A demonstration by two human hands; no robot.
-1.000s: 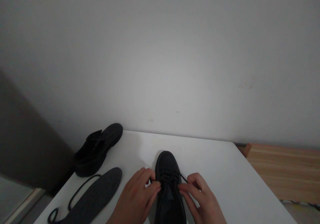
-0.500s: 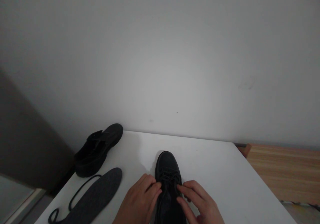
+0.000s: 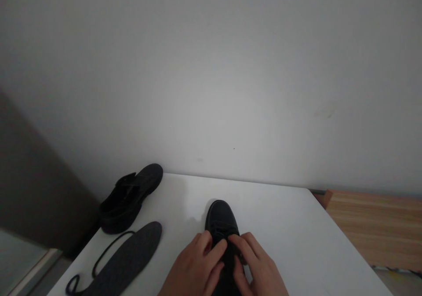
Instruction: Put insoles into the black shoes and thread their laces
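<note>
1. Head view, bottom centre of the frame: left hand (image 3: 194, 269) and right hand (image 3: 259, 272) meet over the laced part of a black shoe (image 3: 221, 219), fingers curled and fingertips touching its top.
2. Lace not discernible under the fingers; cannot tell whether either hand pinches it.
3. Shoe toe points up-frame, just above both hands, on a white table (image 3: 290, 225).
4. Lower left: a dark insole (image 3: 130, 256) lies flat, with a loose black lace (image 3: 99, 265) beside it.
5. Left of centre, at the table's far corner: a second black shoe (image 3: 130, 197), well apart from the hands.
</note>
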